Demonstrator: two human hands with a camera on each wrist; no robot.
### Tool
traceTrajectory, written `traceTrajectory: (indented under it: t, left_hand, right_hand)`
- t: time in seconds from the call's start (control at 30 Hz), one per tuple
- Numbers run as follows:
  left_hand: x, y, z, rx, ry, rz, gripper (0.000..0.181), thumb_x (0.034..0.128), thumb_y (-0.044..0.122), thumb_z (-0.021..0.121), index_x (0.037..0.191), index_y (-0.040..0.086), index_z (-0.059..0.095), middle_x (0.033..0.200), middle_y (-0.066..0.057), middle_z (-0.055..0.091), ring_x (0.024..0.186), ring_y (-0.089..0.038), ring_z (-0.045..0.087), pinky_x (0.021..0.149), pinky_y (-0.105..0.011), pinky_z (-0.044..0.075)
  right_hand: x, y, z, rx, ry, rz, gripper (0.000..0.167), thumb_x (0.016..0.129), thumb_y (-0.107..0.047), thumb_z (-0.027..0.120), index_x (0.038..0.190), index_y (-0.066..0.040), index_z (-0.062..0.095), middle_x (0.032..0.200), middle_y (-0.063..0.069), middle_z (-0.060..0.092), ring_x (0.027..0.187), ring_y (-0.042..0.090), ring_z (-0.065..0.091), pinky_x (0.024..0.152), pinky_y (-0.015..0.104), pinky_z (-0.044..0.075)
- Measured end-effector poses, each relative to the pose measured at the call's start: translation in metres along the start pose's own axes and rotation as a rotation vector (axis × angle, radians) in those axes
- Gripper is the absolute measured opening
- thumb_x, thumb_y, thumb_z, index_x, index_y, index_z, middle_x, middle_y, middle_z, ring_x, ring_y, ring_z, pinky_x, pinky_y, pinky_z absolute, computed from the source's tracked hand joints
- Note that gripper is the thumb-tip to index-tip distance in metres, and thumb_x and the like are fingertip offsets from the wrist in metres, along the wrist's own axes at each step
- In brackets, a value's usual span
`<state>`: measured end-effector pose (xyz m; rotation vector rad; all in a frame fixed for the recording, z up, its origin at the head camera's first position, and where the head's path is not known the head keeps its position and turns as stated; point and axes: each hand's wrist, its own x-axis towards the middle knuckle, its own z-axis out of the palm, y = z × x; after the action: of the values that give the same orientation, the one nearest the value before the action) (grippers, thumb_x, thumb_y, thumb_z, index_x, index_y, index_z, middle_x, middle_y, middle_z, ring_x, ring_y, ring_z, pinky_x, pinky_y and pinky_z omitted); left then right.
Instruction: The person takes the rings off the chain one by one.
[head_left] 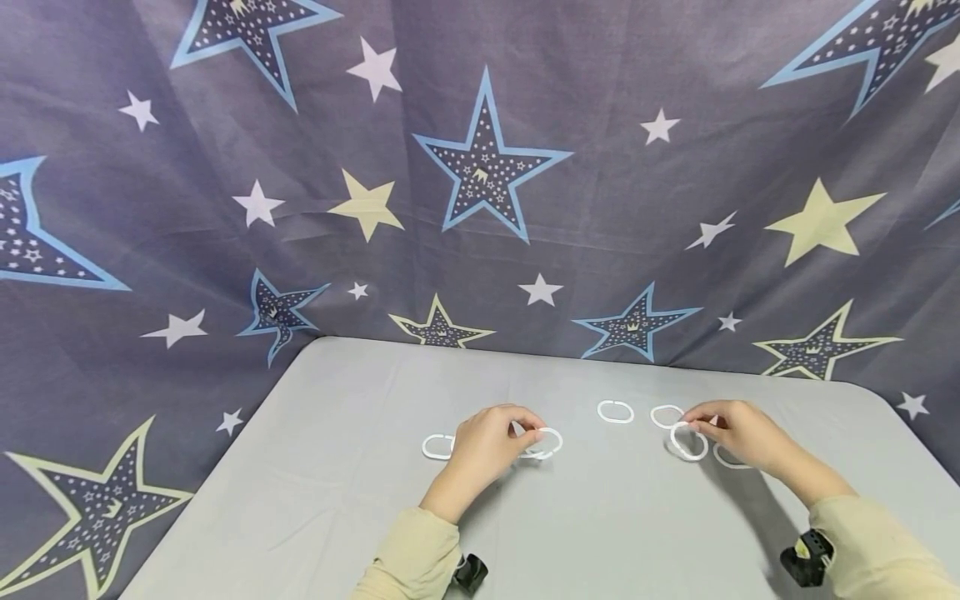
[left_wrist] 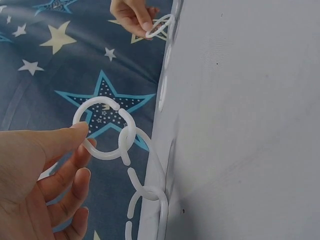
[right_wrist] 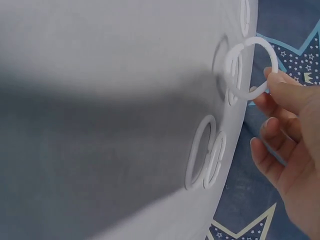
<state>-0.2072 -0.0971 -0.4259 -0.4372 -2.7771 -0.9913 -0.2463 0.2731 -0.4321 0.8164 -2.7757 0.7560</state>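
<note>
My left hand (head_left: 486,446) pinches a white plastic chain link (left_wrist: 102,156) between thumb and fingertips, lifted above the table. In the left wrist view it is hooked into a second white link, and another link (left_wrist: 163,215) hangs on below. At the left end, a white link (head_left: 425,448) shows past the hand on the table. Thumb and fingers of my right hand (head_left: 742,431) pinch a single white link (right_wrist: 273,54), raised off the tabletop. Loose links lie near that hand: an oval one (head_left: 617,422) to its left, one behind (head_left: 663,407) and one partly hidden under the wrist (head_left: 731,466).
A grey-white cloth covers the table (head_left: 337,417). Behind it hangs a dark curtain (head_left: 480,267) with printed stars, meeting the table's far edge.
</note>
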Motion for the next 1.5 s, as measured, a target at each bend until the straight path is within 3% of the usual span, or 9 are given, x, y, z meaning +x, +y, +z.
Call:
traceTrajectory:
  t: [0.17, 0.37, 0.5, 0.8, 1.0, 1.23, 1.5]
  left_hand:
    - [0.0, -0.001, 0.0, 0.005, 0.009, 0.007, 0.005, 0.0868, 0.033, 0.076, 0.092, 0.032, 0.078, 0.072, 0.019, 0.059, 0.064, 0.0, 0.051, 0.059, -0.026, 0.039]
    - [0.001, -0.003, 0.0, 0.003, 0.012, 0.008, 0.006, 0.0867, 0.034, 0.076, 0.092, 0.032, 0.078, 0.072, 0.02, 0.059, 0.063, 0.0, 0.051, 0.058, -0.026, 0.039]
    - [0.001, -0.003, 0.001, -0.005, 0.005, 0.012, 0.006, 0.0869, 0.033, 0.076, 0.092, 0.031, 0.078, 0.072, 0.02, 0.059, 0.062, 0.001, 0.05, 0.057, -0.025, 0.039]
    - [0.001, -0.002, 0.001, -0.009, 0.001, 0.004, 0.006, 0.0871, 0.033, 0.076, 0.092, 0.031, 0.078, 0.072, 0.02, 0.06, 0.062, 0.001, 0.051, 0.057, -0.026, 0.039]
    - [0.0, -0.002, 0.0, -0.005, -0.004, -0.016, 0.007, 0.0875, 0.035, 0.076, 0.093, 0.032, 0.077, 0.072, 0.021, 0.059, 0.062, 0.001, 0.05, 0.057, -0.025, 0.039]
    - [0.0, -0.001, 0.0, -0.005, 0.001, -0.014, 0.006, 0.0879, 0.034, 0.075, 0.093, 0.031, 0.077, 0.07, 0.019, 0.058, 0.062, 0.0, 0.05, 0.057, -0.026, 0.039]
    - [0.001, -0.001, -0.001, -0.004, 0.013, -0.009, 0.005, 0.0877, 0.032, 0.076, 0.092, 0.03, 0.077, 0.071, 0.018, 0.06, 0.064, -0.001, 0.051, 0.058, -0.026, 0.04]
  right_hand:
    - [0.007, -0.003, 0.001, -0.092, -0.071, -0.003, 0.007, 0.085, -0.008, 0.076, 0.09, -0.012, 0.077, 0.081, -0.007, 0.069, 0.064, -0.002, 0.05, 0.059, 0.027, 0.046]
    - [0.014, -0.005, 0.007, -0.128, -0.128, -0.027, 0.009, 0.086, -0.008, 0.074, 0.09, -0.016, 0.077, 0.087, -0.004, 0.073, 0.077, 0.012, 0.066, 0.069, 0.036, 0.053]
    - [0.016, -0.003, 0.011, -0.156, -0.121, -0.068, 0.01, 0.085, -0.006, 0.075, 0.088, -0.016, 0.077, 0.087, -0.004, 0.073, 0.08, 0.019, 0.068, 0.072, 0.039, 0.055]
    - [0.014, 0.003, 0.019, -0.192, -0.077, -0.09, 0.011, 0.083, -0.007, 0.078, 0.087, -0.017, 0.078, 0.082, -0.007, 0.07, 0.075, 0.014, 0.066, 0.069, 0.037, 0.054]
    - [0.014, 0.003, 0.021, -0.175, -0.069, -0.084, 0.012, 0.082, -0.008, 0.079, 0.088, -0.019, 0.078, 0.082, -0.009, 0.07, 0.074, 0.011, 0.065, 0.069, 0.036, 0.053]
    - [0.015, -0.002, 0.019, -0.118, -0.044, 0.013, 0.008, 0.084, -0.012, 0.077, 0.092, -0.016, 0.078, 0.082, -0.01, 0.069, 0.068, 0.003, 0.057, 0.063, 0.03, 0.05]
    - [0.016, -0.019, 0.022, 0.032, -0.041, 0.089, 0.01, 0.088, -0.015, 0.076, 0.097, -0.01, 0.077, 0.08, -0.01, 0.066, 0.058, 0.001, 0.048, 0.051, 0.025, 0.041]
